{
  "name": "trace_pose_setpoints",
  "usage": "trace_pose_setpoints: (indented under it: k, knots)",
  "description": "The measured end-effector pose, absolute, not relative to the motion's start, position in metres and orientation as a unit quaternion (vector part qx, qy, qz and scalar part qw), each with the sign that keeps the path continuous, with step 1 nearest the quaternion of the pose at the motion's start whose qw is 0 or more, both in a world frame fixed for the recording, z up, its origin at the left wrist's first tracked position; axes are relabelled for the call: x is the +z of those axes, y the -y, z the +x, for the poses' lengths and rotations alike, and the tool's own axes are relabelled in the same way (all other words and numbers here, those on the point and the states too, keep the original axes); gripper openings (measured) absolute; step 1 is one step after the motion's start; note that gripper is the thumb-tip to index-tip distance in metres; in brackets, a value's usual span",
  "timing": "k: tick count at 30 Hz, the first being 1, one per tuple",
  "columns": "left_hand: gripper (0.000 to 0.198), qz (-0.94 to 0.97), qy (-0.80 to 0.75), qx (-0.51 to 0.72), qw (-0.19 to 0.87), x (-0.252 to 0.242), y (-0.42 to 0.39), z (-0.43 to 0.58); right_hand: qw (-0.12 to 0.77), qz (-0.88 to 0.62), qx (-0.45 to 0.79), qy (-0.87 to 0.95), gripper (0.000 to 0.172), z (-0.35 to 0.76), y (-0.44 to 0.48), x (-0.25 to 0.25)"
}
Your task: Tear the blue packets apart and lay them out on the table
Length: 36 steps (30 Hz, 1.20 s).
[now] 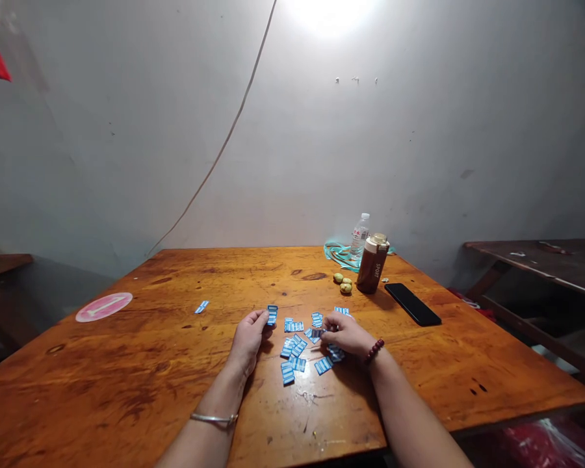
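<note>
Several small blue-and-white printed cards lie scattered on the wooden table between my hands. My left hand pinches one small blue card at its fingertips, held just above the tabletop. My right hand, with a dark bead bracelet at the wrist, has its fingers curled over the right side of the pile and touches the cards there; whether it grips one is hidden. A single blue card lies apart to the left.
A brown flask, a clear water bottle, two small green fruits and a black phone stand at the back right. A pink round sticker lies at the left. Another dark table stands to the right.
</note>
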<state>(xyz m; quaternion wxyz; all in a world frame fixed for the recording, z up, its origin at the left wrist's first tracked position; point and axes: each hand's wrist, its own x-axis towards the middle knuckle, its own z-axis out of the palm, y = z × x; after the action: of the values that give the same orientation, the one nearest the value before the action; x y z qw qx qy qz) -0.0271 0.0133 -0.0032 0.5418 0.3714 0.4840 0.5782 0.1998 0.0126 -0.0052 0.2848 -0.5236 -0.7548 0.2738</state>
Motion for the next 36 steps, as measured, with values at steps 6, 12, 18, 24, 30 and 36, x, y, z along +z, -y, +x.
trace_pose_setpoints:
  k: [6,12,18,24,30,36]
  knots:
    - [0.026,0.397,-0.471,0.567,0.547,-0.004,-0.010,-0.021,0.479,-0.432,0.424,0.635,0.010,0.180,-0.011,0.001]
    - [0.025,0.435,-0.465,0.526,0.563,-0.009,-0.003,-0.007,0.438,-0.409,0.414,0.685,0.015,0.150,0.006,0.008]
    - [0.024,0.445,-0.470,0.504,0.572,0.000,0.005,0.002,0.469,-0.445,0.365,0.670,0.014,0.134,0.008,0.002]
    - [0.027,0.463,-0.450,0.484,0.590,0.001,0.008,0.002,0.477,-0.456,0.285,0.695,0.011,0.137,0.009,-0.001]
    - [0.025,0.469,-0.441,0.465,0.608,0.000,0.007,-0.001,0.469,-0.471,0.254,0.703,0.020,0.137,0.010,-0.002]
    - [0.023,0.441,-0.430,0.473,0.630,-0.001,0.008,-0.002,0.485,-0.464,0.262,0.693,0.012,0.136,0.012,0.000]
